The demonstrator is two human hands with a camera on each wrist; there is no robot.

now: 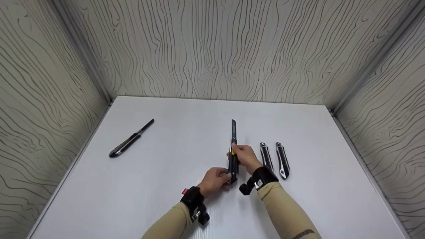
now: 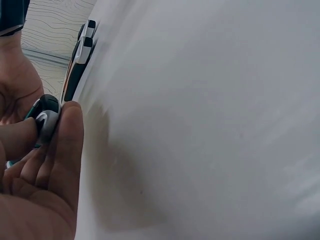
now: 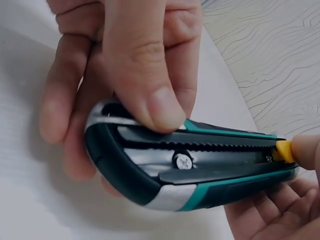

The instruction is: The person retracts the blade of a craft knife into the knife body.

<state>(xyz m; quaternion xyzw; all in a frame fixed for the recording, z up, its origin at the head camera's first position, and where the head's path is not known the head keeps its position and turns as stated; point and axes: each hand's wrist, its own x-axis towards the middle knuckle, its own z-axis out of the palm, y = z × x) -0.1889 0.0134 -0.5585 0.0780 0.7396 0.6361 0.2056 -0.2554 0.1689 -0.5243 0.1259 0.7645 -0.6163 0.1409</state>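
Both hands hold one box cutter (image 1: 233,167) over the white table, its dark blade (image 1: 234,128) extended far out and pointing to the back wall. My left hand (image 1: 214,181) pinches the butt end, thumb on top and fingers beneath. Farther forward, my right hand (image 1: 245,155) grips the handle, its thumb against the yellow slider (image 3: 284,151). The right wrist view shows the black, green and silver handle (image 3: 107,162), with a screw (image 3: 183,161) in its channel. From the left wrist, only the rounded butt end (image 2: 48,120) shows between the left fingers.
A second box cutter (image 1: 126,145) lies at the table's left with its blade out. Two more cutters, one (image 1: 265,154) partly behind the right wrist and another (image 1: 283,161) beside it, lie at the right, no blades showing. Patterned walls (image 1: 212,49) enclose the table (image 1: 186,132).
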